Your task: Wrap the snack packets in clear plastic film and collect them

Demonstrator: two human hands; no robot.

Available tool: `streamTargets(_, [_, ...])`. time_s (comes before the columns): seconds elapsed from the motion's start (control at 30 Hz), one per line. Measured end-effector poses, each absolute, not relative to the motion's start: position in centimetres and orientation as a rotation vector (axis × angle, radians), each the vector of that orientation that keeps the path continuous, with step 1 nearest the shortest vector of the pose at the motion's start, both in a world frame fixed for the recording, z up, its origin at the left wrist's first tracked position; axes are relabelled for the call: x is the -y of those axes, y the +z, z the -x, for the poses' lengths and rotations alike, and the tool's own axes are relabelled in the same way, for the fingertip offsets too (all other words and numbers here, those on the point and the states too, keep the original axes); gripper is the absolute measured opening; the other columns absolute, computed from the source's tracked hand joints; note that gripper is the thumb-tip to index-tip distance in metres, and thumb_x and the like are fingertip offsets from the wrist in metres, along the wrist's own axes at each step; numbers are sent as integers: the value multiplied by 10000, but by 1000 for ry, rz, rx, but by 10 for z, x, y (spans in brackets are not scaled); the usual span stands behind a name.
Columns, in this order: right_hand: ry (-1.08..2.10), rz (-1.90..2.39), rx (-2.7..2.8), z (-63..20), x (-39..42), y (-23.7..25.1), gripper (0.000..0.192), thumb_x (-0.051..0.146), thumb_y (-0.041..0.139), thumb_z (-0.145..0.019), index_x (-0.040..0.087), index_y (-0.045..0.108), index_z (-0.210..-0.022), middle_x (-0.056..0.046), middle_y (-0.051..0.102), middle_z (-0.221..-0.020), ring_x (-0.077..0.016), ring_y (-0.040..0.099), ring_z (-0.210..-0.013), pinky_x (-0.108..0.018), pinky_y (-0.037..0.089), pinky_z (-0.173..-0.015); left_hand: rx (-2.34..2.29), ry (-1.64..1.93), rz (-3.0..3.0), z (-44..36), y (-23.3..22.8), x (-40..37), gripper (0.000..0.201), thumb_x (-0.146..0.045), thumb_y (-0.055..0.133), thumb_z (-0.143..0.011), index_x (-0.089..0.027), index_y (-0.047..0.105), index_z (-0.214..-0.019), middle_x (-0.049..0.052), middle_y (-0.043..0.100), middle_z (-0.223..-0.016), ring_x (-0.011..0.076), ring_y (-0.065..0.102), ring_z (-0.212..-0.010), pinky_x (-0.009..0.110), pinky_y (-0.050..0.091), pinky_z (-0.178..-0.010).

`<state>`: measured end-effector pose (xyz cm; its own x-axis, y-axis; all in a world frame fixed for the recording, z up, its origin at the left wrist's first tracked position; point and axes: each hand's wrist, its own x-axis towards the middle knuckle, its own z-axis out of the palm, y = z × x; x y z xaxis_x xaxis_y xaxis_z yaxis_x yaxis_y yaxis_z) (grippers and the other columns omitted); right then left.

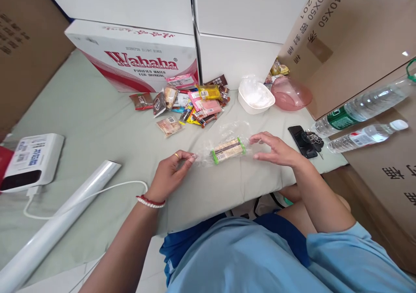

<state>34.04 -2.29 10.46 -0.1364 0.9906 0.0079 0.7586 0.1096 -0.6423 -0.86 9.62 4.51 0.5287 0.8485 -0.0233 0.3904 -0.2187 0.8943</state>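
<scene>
Bagging step: left hand (170,169) pinching clear bag (224,148) around snack bar (228,150); right hand (276,151) spread loosely, touching bag's end; sealing calls for steadiness.

Open lane: bare pale-green cloth table top (97,124) between the hands and the far boxes, left of centre.
Far edge: red-and-white Wahaha cardboard carton (136,56) and white boxes (237,54) wall it off.
Centre rear: heap of small coloured snack packets (191,102).
Right rear: white plastic bowl (255,96), pink translucent bowl (290,93).
Right: black phone with keys (305,141), two lying clear water bottles (364,119).
Left: white sealing machine (30,161), white cable (97,193), clear film roll (55,228).
</scene>
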Motion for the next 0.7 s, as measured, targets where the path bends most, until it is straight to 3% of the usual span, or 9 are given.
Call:
streamTargets(0.07, [716, 1730, 2004, -337, 16, 102, 563, 475, 723, -874, 225, 608, -1366, -88, 713, -1156, -252, 608, -1131, -412, 469, -1029, -1026, 671, -1690, 5, 43, -100, 469, -687, 619, -847, -221, 640, -899, 96, 794, -1066, 262, 733, -1048, 398, 568, -979])
streamTargets(0.23, [881, 1834, 1690, -346, -5, 80, 399, 492, 650, -876, 175, 721, -1107, -26, 681, -848, -182, 609, -792, -323, 490, -790, -1046, 722, -1586, -3, 34, -104, 421, -637, 634, -837, -218, 589, -849, 90, 788, -1069, 233, 726, -1053, 369, 562, -966])
streamTargets(0.33, [917, 1827, 1499, -353, -23, 67, 415, 514, 682, -838, 161, 719, -1052, -10, 669, -825, -157, 577, -743, -292, 462, -736, -1201, 699, -1581, -8, 28, -106, 361, -580, 603, -856, -221, 596, -878, 53, 795, -955, 216, 748, -943, 340, 560, -892])
streamTargets(0.43, [857, 1984, 1449, -354, -41, 55, 323, 402, 662, -858, 141, 716, -1041, -16, 658, -803, -161, 572, -722, -293, 466, -724, -1348, 673, -1610, -12, 22, -106, 311, -539, 578, -865, -229, 597, -883, 26, 799, -957, 203, 755, -840, 319, 541, -804])
streamTargets(0.57, [408, 2185, 1655, -340, -50, 49, 280, 179, 649, -835, 143, 726, -1102, -106, 692, -1017, -247, 618, -934, -386, 501, -892, -1455, 624, -1683, -14, 19, -103, 260, -498, 549, -883, -243, 588, -852, 3, 799, -870, 216, 759, -841, 314, 512, -785])
streamTargets(0.7, [-134, 1956, 1750, -306, -33, 59, 252, 171, 552, -943, 170, 715, -1135, -152, 664, -1134, -309, 580, -1076, -472, 497, -968, -1492, 591, -1715, -17, 21, -101, 239, -475, 526, -899, -251, 573, -832, -2, 794, -822, 225, 756, -838, 323, 492, -786])
